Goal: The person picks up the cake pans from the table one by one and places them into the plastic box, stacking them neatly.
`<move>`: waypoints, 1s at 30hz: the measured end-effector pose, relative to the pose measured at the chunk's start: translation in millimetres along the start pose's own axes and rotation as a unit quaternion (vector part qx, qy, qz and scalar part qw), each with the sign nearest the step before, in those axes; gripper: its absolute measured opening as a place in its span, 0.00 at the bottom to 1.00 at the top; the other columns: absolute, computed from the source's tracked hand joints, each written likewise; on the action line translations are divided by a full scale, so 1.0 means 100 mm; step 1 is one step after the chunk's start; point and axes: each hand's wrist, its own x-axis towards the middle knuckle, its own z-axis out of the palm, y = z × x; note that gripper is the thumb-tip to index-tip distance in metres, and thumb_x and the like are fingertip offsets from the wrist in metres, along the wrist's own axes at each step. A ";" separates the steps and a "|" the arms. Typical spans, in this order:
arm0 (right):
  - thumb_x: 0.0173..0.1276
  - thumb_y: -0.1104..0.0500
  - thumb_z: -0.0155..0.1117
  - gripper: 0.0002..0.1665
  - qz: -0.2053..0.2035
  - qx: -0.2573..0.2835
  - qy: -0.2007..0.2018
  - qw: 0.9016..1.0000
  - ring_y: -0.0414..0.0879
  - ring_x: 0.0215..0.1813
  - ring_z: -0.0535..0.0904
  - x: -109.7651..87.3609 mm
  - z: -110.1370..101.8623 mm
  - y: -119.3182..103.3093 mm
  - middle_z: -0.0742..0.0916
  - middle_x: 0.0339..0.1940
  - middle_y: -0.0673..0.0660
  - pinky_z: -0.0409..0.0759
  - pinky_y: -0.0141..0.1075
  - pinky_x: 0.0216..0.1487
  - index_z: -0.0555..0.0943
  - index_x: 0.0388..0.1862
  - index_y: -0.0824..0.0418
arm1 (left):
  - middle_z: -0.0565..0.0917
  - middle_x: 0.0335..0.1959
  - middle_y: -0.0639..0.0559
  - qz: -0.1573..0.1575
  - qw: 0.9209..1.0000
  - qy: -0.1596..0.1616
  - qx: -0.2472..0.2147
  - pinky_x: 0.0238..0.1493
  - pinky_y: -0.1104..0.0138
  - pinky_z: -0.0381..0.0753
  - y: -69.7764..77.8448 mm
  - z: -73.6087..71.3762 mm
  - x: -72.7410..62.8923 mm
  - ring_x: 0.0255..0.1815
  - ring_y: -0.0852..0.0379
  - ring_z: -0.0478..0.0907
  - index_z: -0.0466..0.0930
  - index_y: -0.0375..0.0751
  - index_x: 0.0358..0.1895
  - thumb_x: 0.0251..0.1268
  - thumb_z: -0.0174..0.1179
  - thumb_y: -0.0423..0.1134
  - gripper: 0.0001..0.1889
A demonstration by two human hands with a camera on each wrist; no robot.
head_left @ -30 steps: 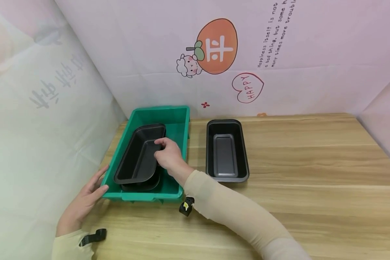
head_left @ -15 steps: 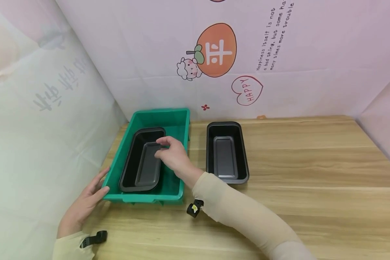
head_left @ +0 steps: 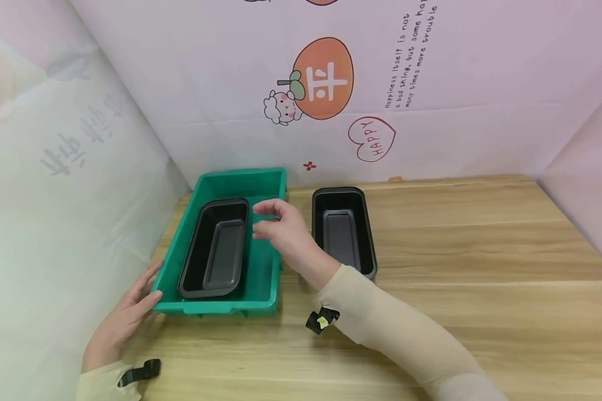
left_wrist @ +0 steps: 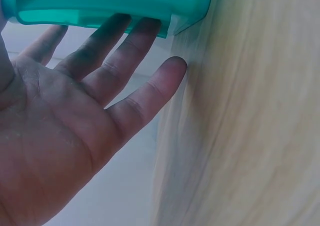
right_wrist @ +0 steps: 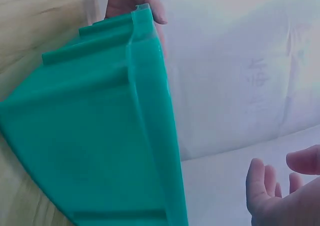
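Observation:
A black loaf pan (head_left: 223,248) lies lengthwise inside a green plastic tray (head_left: 276,278) in the head view. My right hand (head_left: 286,228) is held over the tray's right rim, thumb and fingers apart with nothing between them. In the right wrist view, the right hand (right_wrist: 285,196) appears beyond the tray's rim (right_wrist: 160,126). At the tray's near left corner rests my left hand (head_left: 125,317); the left wrist view has its long fingers (left_wrist: 125,61) straight, tips against the green side. Another black loaf pan (head_left: 338,228) stands right of the tray, partly behind the right wrist.
The tray and the second pan stand on a wood-grain table (head_left: 456,250). A printed cloth wall (head_left: 221,83) rises behind, and a pale sheet (head_left: 80,195) closes off the left side. More wood surface extends to the right of the second pan.
The upper loaf pan, tilted over another pan in the tray, has gone down into it. My right hand has let go and moved right. The left hand stays at the corner.

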 end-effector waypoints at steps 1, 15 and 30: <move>0.67 0.70 0.61 0.19 0.001 -0.002 0.001 1.000 0.57 0.45 0.83 -0.02 -0.02 0.00 0.78 0.56 0.60 0.81 0.40 0.49 0.76 0.57 0.66 | 0.54 0.71 0.24 0.004 1.000 0.001 -0.001 0.52 0.80 0.68 0.00 0.00 0.00 0.59 0.78 0.65 0.40 0.51 0.81 0.81 0.42 0.37 0.32; 0.68 0.68 0.62 0.16 -0.029 0.014 -0.027 0.999 0.54 0.43 0.81 -0.22 -0.31 -0.03 0.79 0.51 0.62 0.82 0.43 0.49 0.77 0.54 0.66 | 0.61 0.70 0.40 0.006 1.000 -0.004 -0.014 0.52 0.79 0.69 0.01 0.02 -0.01 0.59 0.78 0.66 0.40 0.54 0.81 0.82 0.41 0.36 0.32; 0.66 0.69 0.61 0.12 -0.045 -0.007 -0.009 0.999 0.56 0.44 0.78 -0.39 -0.83 -0.14 0.79 0.46 0.62 0.80 0.50 0.51 0.77 0.48 0.68 | 0.57 0.71 0.36 -0.004 1.000 -0.004 -0.015 0.51 0.79 0.69 -0.01 0.02 -0.01 0.59 0.78 0.65 0.40 0.55 0.81 0.82 0.41 0.37 0.31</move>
